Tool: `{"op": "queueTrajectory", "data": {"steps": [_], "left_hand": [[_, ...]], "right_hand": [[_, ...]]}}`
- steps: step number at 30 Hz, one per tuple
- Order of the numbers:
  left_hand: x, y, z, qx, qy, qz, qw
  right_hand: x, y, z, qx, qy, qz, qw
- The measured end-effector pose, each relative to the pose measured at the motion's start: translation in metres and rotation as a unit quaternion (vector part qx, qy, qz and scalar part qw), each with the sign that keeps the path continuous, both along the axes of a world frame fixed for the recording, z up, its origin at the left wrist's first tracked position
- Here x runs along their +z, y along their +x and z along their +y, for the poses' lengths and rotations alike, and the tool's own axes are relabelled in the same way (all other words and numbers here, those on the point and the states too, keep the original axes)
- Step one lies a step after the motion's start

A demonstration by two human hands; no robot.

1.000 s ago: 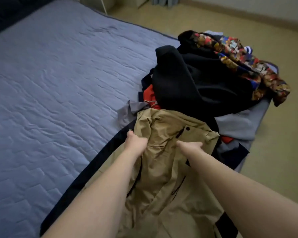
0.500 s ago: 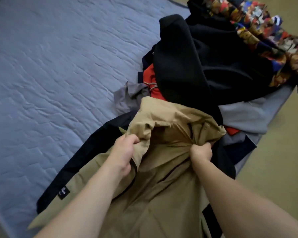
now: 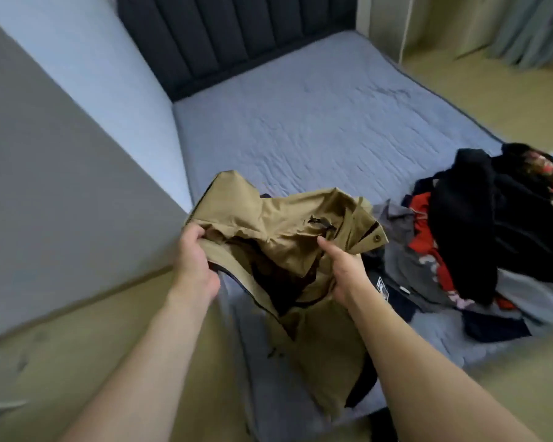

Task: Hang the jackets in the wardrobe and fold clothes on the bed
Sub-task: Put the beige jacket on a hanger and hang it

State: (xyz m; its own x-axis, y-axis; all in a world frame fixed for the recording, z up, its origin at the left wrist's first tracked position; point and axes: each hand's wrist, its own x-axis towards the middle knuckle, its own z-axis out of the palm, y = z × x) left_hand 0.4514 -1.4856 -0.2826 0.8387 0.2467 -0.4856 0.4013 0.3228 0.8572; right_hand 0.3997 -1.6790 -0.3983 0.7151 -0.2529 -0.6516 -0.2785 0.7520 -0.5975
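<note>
In both hands (image 3: 268, 266), tan jacket (image 3: 288, 231).

I'm watching through one head-worn wide-angle view, looking forward and down across the bed (image 3: 316, 129), sitting close over both forearms, facing the headboard (image 3: 237, 36), sharing with no second view.

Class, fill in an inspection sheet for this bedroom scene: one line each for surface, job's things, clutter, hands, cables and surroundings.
Surface: bed with a wrinkled blue-grey quilted cover.
Job's things: tan jacket lifted at the bed's near edge, its lower part hanging down.
Clutter: clothes pile at the right of the bed: black, red, grey and patterned garments.
Hands: left hand grips the jacket's left side; right hand grips its right side.
Cables: nothing seen.
Surroundings: dark padded headboard, grey wall, beige floor.
</note>
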Motion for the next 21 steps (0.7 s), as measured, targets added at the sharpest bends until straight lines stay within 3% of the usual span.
{"op": "queueTrajectory", "data": {"steps": [4, 7, 9, 11, 14, 17, 19, 21], "left_hand": [[0.074, -0.026, 0.165, 0.108, 0.043, -0.067, 0.991], [0.114, -0.051, 0.28, 0.151, 0.063, -0.116, 0.98], [0.134, -0.072, 0.351, 0.167, 0.074, -0.145, 0.972], [0.149, -0.093, 0.414, 0.181, 0.091, -0.163, 0.966], [0.165, -0.124, 0.49, 0.209, 0.122, -0.154, 0.958], [0.171, -0.148, 0.558, 0.255, 0.14, -0.141, 0.946], [0.169, -0.162, 0.601, 0.284, 0.154, -0.134, 0.937], [0.164, -0.174, 0.64, 0.316, 0.17, -0.126, 0.925]], "right_hand": [[0.088, 0.019, 0.153, 0.093, -0.133, -0.014, 0.987], [0.15, 0.031, 0.268, 0.197, -0.234, -0.094, 0.947], [0.187, 0.033, 0.341, 0.275, -0.303, -0.19, 0.892], [0.219, 0.036, 0.406, 0.316, -0.42, -0.258, 0.811], [0.255, 0.041, 0.494, 0.326, -0.571, -0.29, 0.696], [0.279, 0.046, 0.577, 0.31, -0.634, -0.378, 0.599], [0.29, 0.048, 0.634, 0.298, -0.639, -0.428, 0.565], [0.298, 0.049, 0.69, 0.292, -0.623, -0.459, 0.561]]}}
